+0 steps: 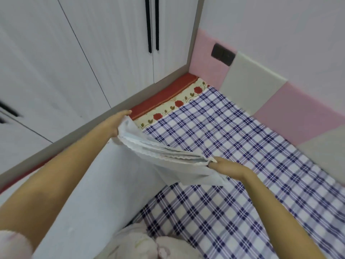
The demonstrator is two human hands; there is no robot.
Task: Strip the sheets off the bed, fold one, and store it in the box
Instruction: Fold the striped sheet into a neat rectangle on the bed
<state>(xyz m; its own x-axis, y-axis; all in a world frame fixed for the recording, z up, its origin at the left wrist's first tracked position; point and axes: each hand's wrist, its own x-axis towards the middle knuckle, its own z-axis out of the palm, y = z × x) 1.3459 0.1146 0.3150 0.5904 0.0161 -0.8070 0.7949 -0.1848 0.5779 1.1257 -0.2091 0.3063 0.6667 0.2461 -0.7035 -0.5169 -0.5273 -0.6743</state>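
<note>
left hand (119,121): grip clenched on the far corner of the white sheet (104,184), fingers wrapped over the stacked edges, arm stretched toward the wardrobe side.
right hand (228,168): grip pinching the near corner of the same fold, thumb on top, fingertips tucked under the layers.
white sheet: several layers bunched between the two grips, scalloped edges showing along the span; the rest hangs down below the left grip as a wide flat panel toward the camera.
sheet position: held up off the bed, not resting on it at the grips; lower part may touch the bed, cannot tell.
plaid sheet (233,165): blue and white checks, lies flat on the bed under and beyond the right grip.
floral sheet (168,109): cream with red roses, narrow strip exposed just past the left grip, under the plaid one.
red edge (164,94): runs along the wardrobe base, beyond the floral strip.
wardrobe (74,53): white doors, black handles, beyond the left grip.
wall panels (280,101): pink and grey padded squares, beyond the right grip.
wall socket (223,54): dark, above the panels.
pink fleece garment (149,243): bottom of view, below both grips.
box: not seen.
</note>
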